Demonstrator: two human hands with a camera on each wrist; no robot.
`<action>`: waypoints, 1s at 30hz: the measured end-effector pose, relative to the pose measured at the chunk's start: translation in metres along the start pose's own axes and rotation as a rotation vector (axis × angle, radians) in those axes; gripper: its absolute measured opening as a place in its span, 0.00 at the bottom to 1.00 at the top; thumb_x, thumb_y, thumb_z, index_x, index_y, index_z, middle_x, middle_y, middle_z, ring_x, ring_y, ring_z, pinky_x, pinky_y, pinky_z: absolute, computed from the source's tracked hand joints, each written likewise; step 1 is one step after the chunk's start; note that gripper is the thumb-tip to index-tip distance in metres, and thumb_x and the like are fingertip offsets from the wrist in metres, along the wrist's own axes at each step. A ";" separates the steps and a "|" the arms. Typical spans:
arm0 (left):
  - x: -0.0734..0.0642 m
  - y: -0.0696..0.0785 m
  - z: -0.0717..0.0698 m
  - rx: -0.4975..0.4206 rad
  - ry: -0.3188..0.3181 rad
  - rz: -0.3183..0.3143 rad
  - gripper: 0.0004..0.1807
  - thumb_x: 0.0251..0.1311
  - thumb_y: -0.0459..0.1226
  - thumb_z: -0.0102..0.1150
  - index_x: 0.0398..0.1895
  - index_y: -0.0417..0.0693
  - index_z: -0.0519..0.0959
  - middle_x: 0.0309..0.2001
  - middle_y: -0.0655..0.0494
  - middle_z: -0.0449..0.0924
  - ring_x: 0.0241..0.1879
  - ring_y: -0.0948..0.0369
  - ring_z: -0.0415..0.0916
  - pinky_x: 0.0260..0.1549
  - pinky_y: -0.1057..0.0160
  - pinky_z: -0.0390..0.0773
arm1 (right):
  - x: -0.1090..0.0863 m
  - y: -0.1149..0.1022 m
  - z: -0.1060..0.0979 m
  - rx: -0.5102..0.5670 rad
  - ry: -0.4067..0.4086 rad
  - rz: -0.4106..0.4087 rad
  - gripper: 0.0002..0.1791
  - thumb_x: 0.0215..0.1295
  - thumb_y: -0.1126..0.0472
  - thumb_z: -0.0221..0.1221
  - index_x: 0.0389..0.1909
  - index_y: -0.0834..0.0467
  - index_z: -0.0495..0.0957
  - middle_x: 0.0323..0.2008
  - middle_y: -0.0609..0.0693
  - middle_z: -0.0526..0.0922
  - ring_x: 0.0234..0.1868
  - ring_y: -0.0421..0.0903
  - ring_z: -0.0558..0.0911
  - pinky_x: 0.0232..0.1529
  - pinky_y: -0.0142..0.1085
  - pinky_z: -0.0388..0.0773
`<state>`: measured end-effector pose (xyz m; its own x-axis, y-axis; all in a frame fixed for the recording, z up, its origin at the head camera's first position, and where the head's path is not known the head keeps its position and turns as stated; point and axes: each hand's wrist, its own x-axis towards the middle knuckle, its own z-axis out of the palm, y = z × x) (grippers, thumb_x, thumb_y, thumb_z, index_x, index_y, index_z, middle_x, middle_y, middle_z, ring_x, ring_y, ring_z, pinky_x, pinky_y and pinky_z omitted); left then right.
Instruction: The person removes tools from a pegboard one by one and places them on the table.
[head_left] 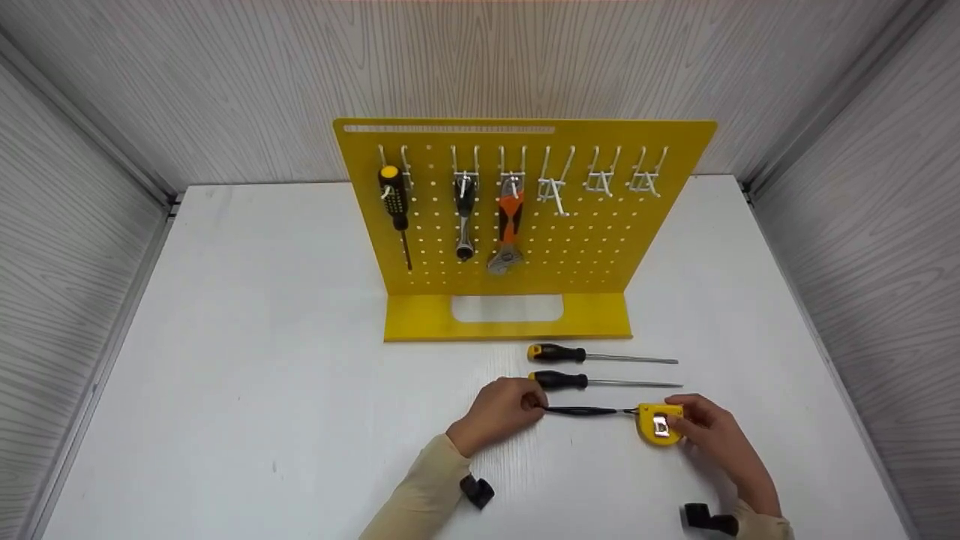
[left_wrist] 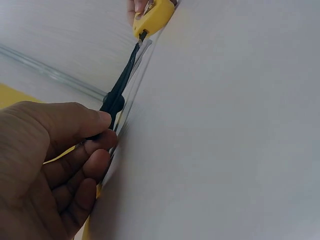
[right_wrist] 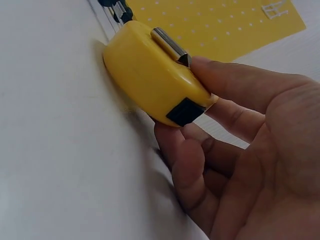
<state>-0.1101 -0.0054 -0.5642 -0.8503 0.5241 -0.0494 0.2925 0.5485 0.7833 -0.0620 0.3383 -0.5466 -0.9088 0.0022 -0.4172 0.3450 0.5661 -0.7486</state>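
Note:
A yellow tape measure [head_left: 654,431] with a silver clip and a black strap [head_left: 581,411] lies low over the white table. My right hand [head_left: 716,435] grips the tape measure's case between thumb and fingers; the right wrist view shows the yellow case [right_wrist: 145,75] close up. My left hand [head_left: 504,411] pinches the free end of the strap, which is stretched straight between both hands. In the left wrist view the thumb and forefinger close on the black strap [left_wrist: 121,82]. Just beyond the strap lie two screwdrivers, the nearer [head_left: 559,380] by my left fingers and the farther [head_left: 559,353] behind it.
A yellow pegboard [head_left: 577,262] stands behind on the white table [head_left: 262,337]. From its left hooks hang a screwdriver [head_left: 394,199], a ratchet wrench [head_left: 465,210] and an orange-handled adjustable wrench [head_left: 511,217]. Bare white hooks [head_left: 600,182] are on its right. Panels enclose the sides and back.

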 end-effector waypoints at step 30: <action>-0.003 -0.002 -0.003 -0.022 -0.033 -0.013 0.03 0.57 0.35 0.62 0.33 0.52 0.83 0.31 0.61 0.80 0.30 0.70 0.72 0.32 0.72 0.71 | -0.004 0.003 0.001 -0.075 0.007 -0.024 0.23 0.67 0.56 0.59 0.62 0.55 0.73 0.55 0.54 0.75 0.49 0.44 0.73 0.46 0.27 0.72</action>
<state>-0.1097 -0.0100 -0.5633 -0.8391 0.5381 -0.0797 0.2716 0.5414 0.7957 -0.0573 0.3392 -0.5473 -0.9184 -0.0066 -0.3956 0.3047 0.6261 -0.7178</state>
